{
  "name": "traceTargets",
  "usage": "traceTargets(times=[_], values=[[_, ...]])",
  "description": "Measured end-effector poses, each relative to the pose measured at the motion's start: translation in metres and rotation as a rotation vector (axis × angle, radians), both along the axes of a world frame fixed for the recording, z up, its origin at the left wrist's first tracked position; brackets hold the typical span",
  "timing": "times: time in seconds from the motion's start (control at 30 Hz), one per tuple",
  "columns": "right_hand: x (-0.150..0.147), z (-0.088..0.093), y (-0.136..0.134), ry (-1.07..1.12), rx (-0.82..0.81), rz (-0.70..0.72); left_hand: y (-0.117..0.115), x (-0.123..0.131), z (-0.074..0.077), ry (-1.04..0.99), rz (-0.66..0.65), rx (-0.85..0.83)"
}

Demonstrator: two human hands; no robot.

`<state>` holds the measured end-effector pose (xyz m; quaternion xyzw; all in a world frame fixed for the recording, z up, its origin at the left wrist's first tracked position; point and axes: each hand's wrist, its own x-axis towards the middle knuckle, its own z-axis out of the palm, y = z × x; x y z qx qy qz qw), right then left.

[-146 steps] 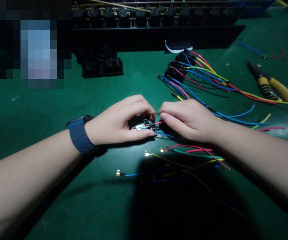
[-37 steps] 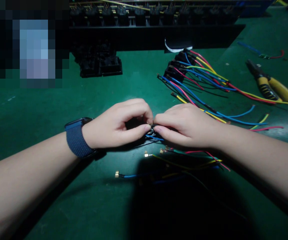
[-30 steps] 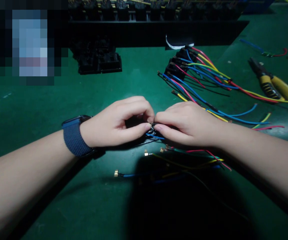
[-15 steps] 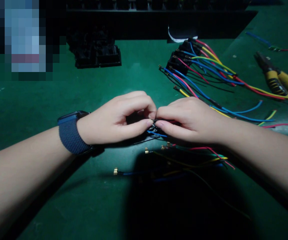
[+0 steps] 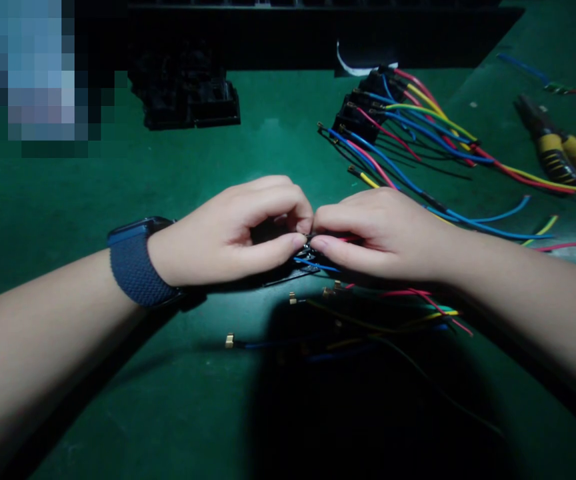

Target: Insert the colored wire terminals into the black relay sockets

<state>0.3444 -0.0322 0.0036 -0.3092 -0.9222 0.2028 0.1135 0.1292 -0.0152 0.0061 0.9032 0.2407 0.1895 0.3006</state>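
In the middle of the head view, my left hand (image 5: 253, 230) is closed over a black plastic part (image 5: 298, 272), most of which it hides. Its thumb and index finger pinch at the part's right end. My right hand (image 5: 378, 230) meets it there, fingertips almost touching. A red wire (image 5: 351, 239) shows between the right thumb and index finger; its tip is hidden. From the part's right end a blue wire (image 5: 321, 265) runs under my right hand. Just below lie loose wires with brass terminals (image 5: 292, 298), partly in dark shadow.
Behind my right hand, a black housing (image 5: 355, 120) carries several coloured wires. Yellow-handled pliers (image 5: 555, 157) lie at the right. More black housings (image 5: 193, 100) sit at the back left, before a long black bin (image 5: 288, 40). Another brass terminal (image 5: 230, 341) lies nearer me on the green table (image 5: 143, 373).
The view has shifted slightly, so the things at the back appear a little higher. Both hands keep the same pinch on the same spot.
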Motion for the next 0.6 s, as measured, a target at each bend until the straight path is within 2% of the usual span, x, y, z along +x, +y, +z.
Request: traceTargets(times=[0.6], values=[[-0.0001,0.001,0.0012,-0.005,-0.076,0.007,0.0,-0.0007,-0.0015,0.003,0.006,-0.02]])
